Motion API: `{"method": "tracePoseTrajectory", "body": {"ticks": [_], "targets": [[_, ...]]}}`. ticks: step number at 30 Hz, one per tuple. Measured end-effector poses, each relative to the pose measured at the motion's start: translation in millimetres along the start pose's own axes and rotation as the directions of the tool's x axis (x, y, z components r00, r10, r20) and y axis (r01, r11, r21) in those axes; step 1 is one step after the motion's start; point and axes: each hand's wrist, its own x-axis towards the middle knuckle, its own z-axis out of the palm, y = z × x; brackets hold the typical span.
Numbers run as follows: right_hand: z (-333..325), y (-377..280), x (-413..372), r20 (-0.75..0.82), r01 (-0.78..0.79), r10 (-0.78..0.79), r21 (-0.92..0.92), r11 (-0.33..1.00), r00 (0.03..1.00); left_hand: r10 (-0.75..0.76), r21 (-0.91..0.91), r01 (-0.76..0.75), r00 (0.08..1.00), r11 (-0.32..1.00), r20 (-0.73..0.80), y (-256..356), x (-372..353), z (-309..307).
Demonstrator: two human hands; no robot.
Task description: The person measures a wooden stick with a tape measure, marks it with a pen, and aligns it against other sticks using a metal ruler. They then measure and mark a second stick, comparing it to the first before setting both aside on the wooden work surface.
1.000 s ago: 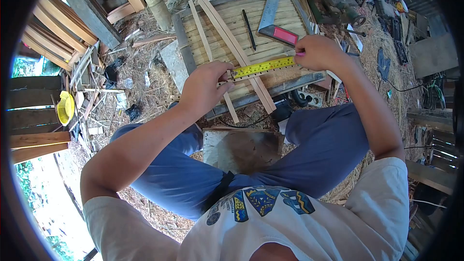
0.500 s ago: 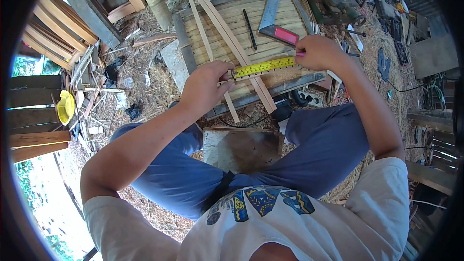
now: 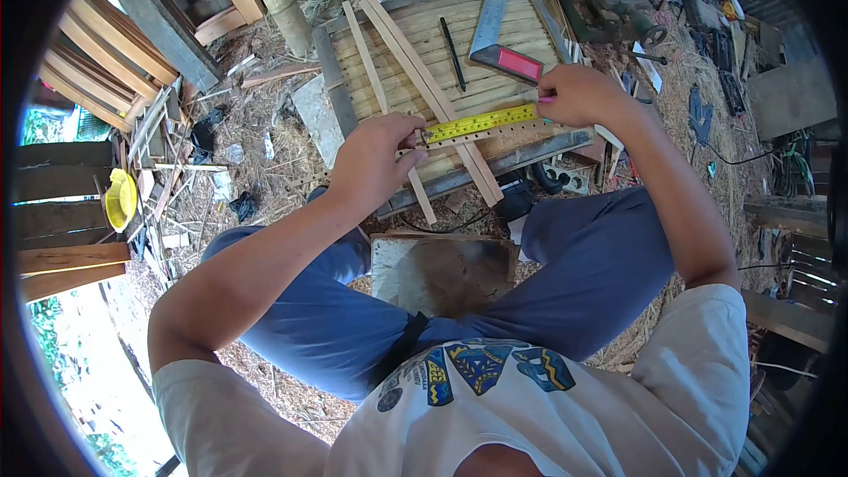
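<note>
A yellow tape measure (image 3: 481, 123) is stretched between my two hands over a slatted wooden panel (image 3: 521, 22). My left hand (image 3: 380, 157) pinches its left end. My right hand (image 3: 579, 95) is closed round its other end, with a bit of pink showing at the fingers. Just below the tape, and partly along it, runs a thin strip with a row of holes (image 3: 505, 133). Both cross over a pair of wooden strips (image 3: 420, 66) lying at a slant. Left of these is a thinner wooden strip (image 3: 374, 64).
On the panel beyond my hands lie a black pencil (image 3: 452, 53) and a try square (image 3: 491, 16) with a red-faced handle. A yellow hard hat (image 3: 121, 199) rests at left. Pliers (image 3: 700, 112), wood scraps and shavings litter the ground. A wooden box (image 3: 442, 276) stands between my legs.
The view has shifted very slightly. My hands keep the same hold on the tape measure.
</note>
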Motion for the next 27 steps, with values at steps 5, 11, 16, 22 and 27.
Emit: {"method": "tracePoseTrajectory", "body": {"ticks": [5,11,16,22,27], "targets": [[4,7,3,0.005,0.039,-0.039,0.013,0.999,0.999,0.018,0.006,-0.017,1.0,1.0,-0.012,0,0,1],[6,8,3,0.057,0.018,-0.02,0.027,0.999,0.998,0.023,0.026,-0.023,0.999,0.999,-0.028,1,0,3],[6,12,0,0.046,0.013,-0.015,0.038,0.999,0.999,0.015,0.018,-0.015,0.999,1.0,-0.033,2,0,3],[9,26,-3,0.019,0.044,-0.045,0.033,0.998,0.999,0.012,0.016,-0.011,0.999,1.0,-0.042,2,0,4],[9,32,-6,0.025,0.009,-0.011,0.059,0.998,1.0,-0.014,-0.005,0.013,0.998,1.0,-0.056,4,0,4]]}}
